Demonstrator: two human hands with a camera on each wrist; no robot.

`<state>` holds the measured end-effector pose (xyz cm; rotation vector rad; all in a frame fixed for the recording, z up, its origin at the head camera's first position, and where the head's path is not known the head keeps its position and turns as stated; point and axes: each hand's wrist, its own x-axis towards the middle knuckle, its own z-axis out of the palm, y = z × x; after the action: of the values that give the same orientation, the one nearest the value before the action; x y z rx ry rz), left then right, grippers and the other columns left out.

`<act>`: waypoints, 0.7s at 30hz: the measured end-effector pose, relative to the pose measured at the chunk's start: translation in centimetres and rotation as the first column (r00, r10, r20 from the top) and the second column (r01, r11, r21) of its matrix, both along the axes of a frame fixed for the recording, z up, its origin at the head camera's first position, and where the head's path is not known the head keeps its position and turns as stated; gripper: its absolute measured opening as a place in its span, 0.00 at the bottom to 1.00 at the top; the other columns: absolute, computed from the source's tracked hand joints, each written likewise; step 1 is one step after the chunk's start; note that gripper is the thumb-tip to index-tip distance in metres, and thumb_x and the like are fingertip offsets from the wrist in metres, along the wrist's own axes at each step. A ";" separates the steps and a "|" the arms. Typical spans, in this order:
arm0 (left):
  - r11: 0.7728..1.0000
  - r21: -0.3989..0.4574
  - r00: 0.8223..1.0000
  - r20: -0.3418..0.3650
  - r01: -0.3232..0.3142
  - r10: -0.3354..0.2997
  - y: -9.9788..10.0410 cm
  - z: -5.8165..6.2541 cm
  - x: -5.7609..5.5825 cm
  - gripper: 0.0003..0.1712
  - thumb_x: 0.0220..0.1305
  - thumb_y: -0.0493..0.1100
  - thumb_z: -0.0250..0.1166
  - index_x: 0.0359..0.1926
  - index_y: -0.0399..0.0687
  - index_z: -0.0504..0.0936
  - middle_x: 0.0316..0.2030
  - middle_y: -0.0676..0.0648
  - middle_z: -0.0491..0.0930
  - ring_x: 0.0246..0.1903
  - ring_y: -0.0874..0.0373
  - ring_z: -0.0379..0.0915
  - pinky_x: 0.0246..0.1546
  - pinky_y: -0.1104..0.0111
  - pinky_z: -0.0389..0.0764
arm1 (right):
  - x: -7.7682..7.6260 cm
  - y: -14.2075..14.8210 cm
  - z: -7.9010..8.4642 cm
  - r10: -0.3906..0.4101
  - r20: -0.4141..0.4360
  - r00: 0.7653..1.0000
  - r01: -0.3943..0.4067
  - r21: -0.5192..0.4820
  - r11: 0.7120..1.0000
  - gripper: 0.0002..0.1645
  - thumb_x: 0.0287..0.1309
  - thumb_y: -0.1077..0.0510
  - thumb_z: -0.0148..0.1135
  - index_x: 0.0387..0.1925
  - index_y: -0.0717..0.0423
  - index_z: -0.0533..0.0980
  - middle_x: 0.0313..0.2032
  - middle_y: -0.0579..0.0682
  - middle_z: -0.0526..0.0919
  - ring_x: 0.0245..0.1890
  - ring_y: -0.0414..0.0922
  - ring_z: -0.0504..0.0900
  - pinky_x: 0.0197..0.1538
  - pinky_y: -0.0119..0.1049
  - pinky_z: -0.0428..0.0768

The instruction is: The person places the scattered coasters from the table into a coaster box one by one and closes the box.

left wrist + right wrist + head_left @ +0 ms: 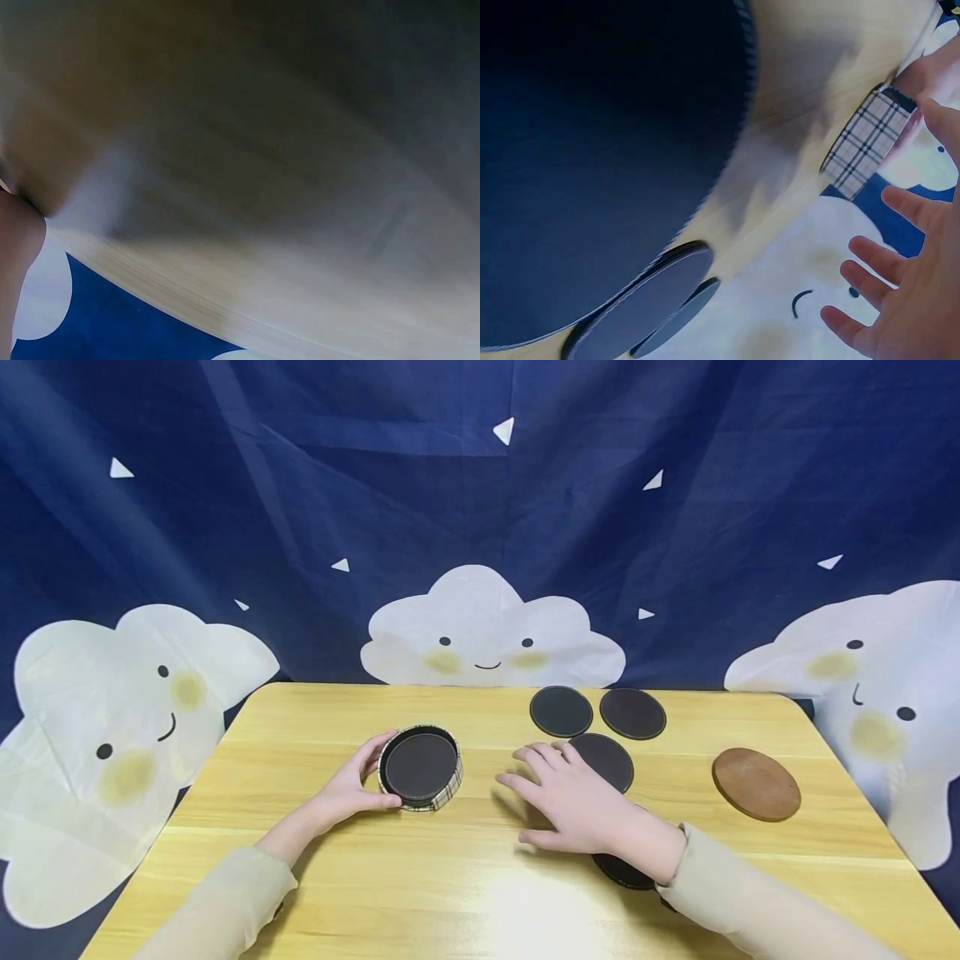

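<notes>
Head view: your left grip point(348, 790) is clamped on the plaid-walled coaster holder point(452, 789), which lies left of your right grip point(567, 806), whose spread fingers hold nothing; a round black coaster point(611, 763), partly hidden by that grip, lies on the worktop point(405, 885) just beyond.

The place is a cloth-backed tabletop area, though whether in a home or a studio cannot be told: a wood-grain surface point(420, 893) with rounded corners stands before a creased navy cloth point(420, 510) bearing 3 smiling white clouds point(487, 610) and scattered white triangles point(504, 432).
</notes>
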<state>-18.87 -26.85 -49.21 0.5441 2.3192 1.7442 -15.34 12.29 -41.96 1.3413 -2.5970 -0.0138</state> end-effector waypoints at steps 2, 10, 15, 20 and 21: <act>1.000 0.001 1.000 0.002 0.000 0.000 0.0 0.0 0.0 0.64 0.50 0.39 0.86 0.82 0.41 0.58 0.73 0.29 0.68 0.62 0.78 0.68 0.67 0.87 0.63 | 0.2 0.7 0.0 -0.010 0.003 1.000 0.010 -0.001 1.000 0.46 0.58 0.28 0.70 0.71 0.43 0.73 0.67 0.56 0.75 0.68 0.56 0.73 0.67 0.58 0.72; 1.000 0.006 1.000 0.006 0.000 0.000 0.1 0.0 0.0 0.64 0.50 0.39 0.86 0.82 0.41 0.57 0.73 0.28 0.67 0.62 0.79 0.69 0.67 0.88 0.63 | 1.1 2.9 0.0 -0.034 -0.005 0.999 0.034 0.000 0.999 0.46 0.57 0.28 0.71 0.71 0.44 0.74 0.66 0.57 0.75 0.68 0.57 0.73 0.68 0.58 0.71; 1.000 0.014 1.000 0.003 -0.002 0.002 0.1 -0.1 0.1 0.64 0.50 0.38 0.86 0.82 0.40 0.58 0.73 0.27 0.67 0.62 0.80 0.69 0.67 0.88 0.63 | 1.7 4.2 -0.3 -0.053 0.010 0.999 0.053 -0.009 0.999 0.46 0.56 0.28 0.72 0.71 0.45 0.74 0.66 0.58 0.76 0.67 0.58 0.73 0.67 0.60 0.71; 1.000 0.014 1.000 -0.001 -0.004 0.004 0.1 -0.1 0.1 0.64 0.50 0.38 0.86 0.82 0.39 0.57 0.72 0.27 0.68 0.62 0.80 0.69 0.67 0.88 0.63 | 2.3 5.6 -0.8 -0.080 0.022 0.997 0.080 0.001 0.997 0.47 0.55 0.28 0.73 0.71 0.45 0.74 0.65 0.57 0.76 0.66 0.57 0.74 0.63 0.59 0.72; 1.000 0.013 1.000 0.001 -0.005 0.005 0.1 -0.1 0.1 0.64 0.50 0.37 0.86 0.82 0.40 0.57 0.72 0.27 0.68 0.62 0.80 0.69 0.67 0.88 0.62 | 2.5 5.8 -0.9 -0.085 0.027 0.996 0.085 0.002 0.996 0.47 0.55 0.28 0.73 0.71 0.45 0.74 0.65 0.57 0.76 0.66 0.57 0.74 0.62 0.59 0.73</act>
<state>-18.79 -26.71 -49.32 0.5401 2.3121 1.7630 -12.89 18.12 -42.89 1.2389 -2.6752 -0.0094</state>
